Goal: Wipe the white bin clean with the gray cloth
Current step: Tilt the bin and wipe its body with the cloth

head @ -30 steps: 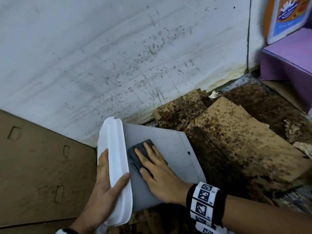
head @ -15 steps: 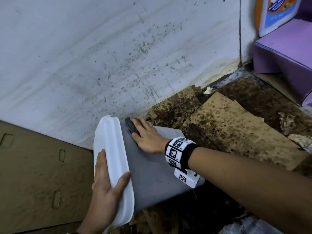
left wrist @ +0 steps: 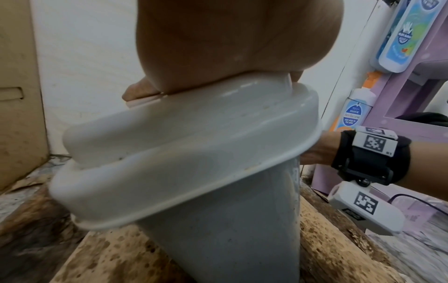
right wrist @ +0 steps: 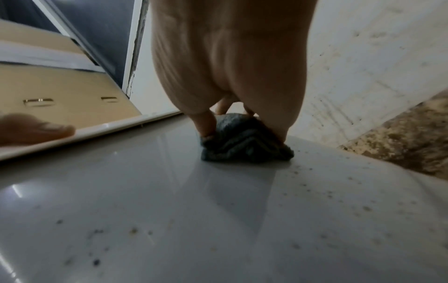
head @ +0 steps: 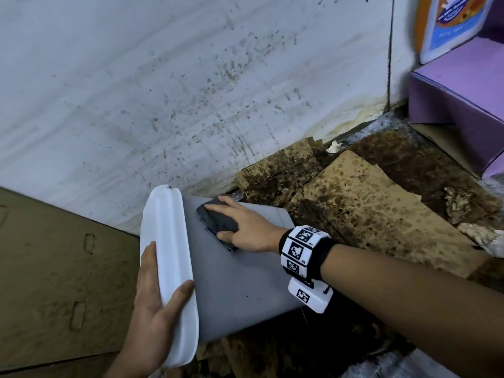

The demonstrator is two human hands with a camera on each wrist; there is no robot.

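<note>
The bin (head: 240, 282) lies on its side at the cardboard's (head: 368, 208) left edge, near the wall (head: 191, 91). The left hand (head: 152, 309) grips its lid (head: 169, 241), thumb hooked over the rim and fingers flat on top. The right hand (head: 251, 227), fingers straight and together, presses the folded cloth (head: 218, 222) flat on the bin's upturned side, near its far edge.

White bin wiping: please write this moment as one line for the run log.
left hand: grips white bin at lid | right hand: presses gray cloth on bin side | dirt: dark specks on side
</note>
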